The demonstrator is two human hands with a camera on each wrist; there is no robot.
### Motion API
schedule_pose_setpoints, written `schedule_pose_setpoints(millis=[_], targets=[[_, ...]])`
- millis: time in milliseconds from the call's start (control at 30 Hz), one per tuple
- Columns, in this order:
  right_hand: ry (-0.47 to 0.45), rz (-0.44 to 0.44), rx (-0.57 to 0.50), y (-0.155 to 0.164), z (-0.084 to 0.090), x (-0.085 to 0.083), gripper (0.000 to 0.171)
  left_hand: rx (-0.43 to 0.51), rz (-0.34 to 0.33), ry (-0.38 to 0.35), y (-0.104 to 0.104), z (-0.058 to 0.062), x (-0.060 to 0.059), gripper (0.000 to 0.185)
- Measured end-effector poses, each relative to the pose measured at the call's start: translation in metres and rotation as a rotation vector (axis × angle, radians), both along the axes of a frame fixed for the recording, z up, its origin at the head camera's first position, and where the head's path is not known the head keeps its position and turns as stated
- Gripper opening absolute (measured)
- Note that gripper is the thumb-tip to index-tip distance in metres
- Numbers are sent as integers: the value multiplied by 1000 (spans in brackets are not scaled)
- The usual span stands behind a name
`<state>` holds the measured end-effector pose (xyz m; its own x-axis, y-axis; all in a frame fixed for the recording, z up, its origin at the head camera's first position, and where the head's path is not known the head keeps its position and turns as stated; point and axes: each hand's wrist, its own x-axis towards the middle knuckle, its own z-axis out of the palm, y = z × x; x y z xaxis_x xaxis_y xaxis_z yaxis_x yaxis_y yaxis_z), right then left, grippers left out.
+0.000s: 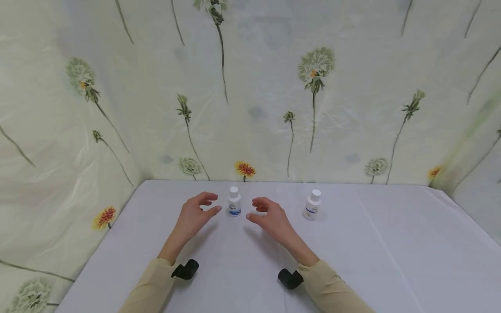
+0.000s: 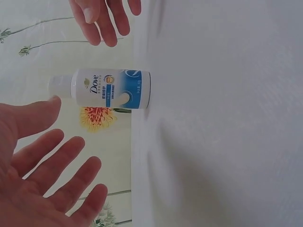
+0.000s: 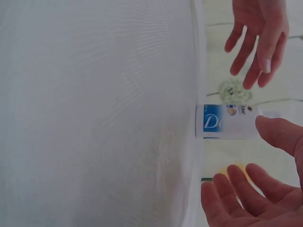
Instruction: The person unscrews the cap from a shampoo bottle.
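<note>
A small white Dove bottle [image 1: 234,202] with a blue lower label stands upright on the table between the two hands. To its left is my left hand [image 1: 197,211], fingers spread and loosely bent, apart from the bottle. My right hand [image 1: 272,216] faces it from the other side, also with a gap and nothing held. In the left wrist view the Dove bottle [image 2: 112,89] shows its label fully. The right wrist view has the bottle [image 3: 227,121] with its cap partly behind the right thumb. Farther right, a second white bottle [image 1: 312,205] stands upright.
A white cloth covers the table [image 1: 391,261]. Behind and to the left hangs a flower-printed sheet [image 1: 258,87] that meets the table's back edge. Black wrist cameras [image 1: 185,269] are worn at both cuffs.
</note>
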<state>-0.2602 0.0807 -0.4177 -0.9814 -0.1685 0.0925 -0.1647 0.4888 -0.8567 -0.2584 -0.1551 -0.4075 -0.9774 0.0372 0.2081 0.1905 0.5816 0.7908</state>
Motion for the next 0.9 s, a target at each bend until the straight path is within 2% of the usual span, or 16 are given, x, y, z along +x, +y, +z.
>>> schedule_pose_setpoints(millis=[467,900], targets=[[-10,9,14,-8,0,-11,47,-7,-12,8,9,-1,-9,38],[-22,23,-21,-15,-8,-19,48,86,-86,8,10,-3,-21,39]])
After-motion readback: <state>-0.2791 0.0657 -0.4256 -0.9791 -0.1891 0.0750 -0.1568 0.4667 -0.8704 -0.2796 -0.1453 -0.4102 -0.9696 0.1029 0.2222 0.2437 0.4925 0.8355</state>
